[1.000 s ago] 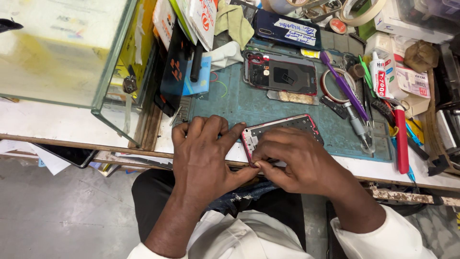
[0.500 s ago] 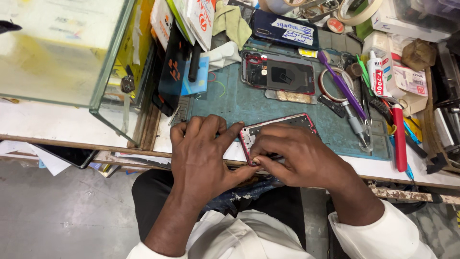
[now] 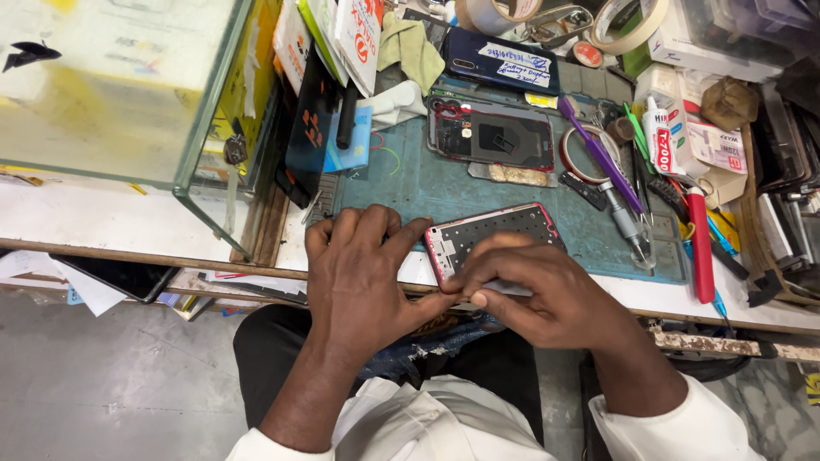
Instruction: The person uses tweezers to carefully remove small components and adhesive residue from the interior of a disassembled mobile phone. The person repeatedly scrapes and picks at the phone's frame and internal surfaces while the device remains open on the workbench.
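Observation:
A pink-rimmed phone frame (image 3: pixel 495 235) lies on the teal work mat (image 3: pixel 401 183) at the near edge of the bench, its inner side up. My left hand (image 3: pixel 363 273) rests flat on the mat beside it, thumb pressed against the frame's near left corner. My right hand (image 3: pixel 542 294) covers the frame's near end, fingers curled and pinching its lower edge; whatever sits under the fingers is hidden. An opened phone back (image 3: pixel 491 137) with dark internals lies farther up the mat.
A glass case (image 3: pixel 128 94) stands at the left. Purple-handled tool (image 3: pixel 598 154), tape rolls (image 3: pixel 636 26), red tool (image 3: pixel 700 248), glue tube (image 3: pixel 662 137) and small parts crowd the right. A dark phone (image 3: pixel 504 60) and green cloth (image 3: pixel 414 47) lie at the back.
Both hands stay on the phone frame; the right hand has shifted slightly along its near edge, with the fingers curling tighter. The frame has barely moved.

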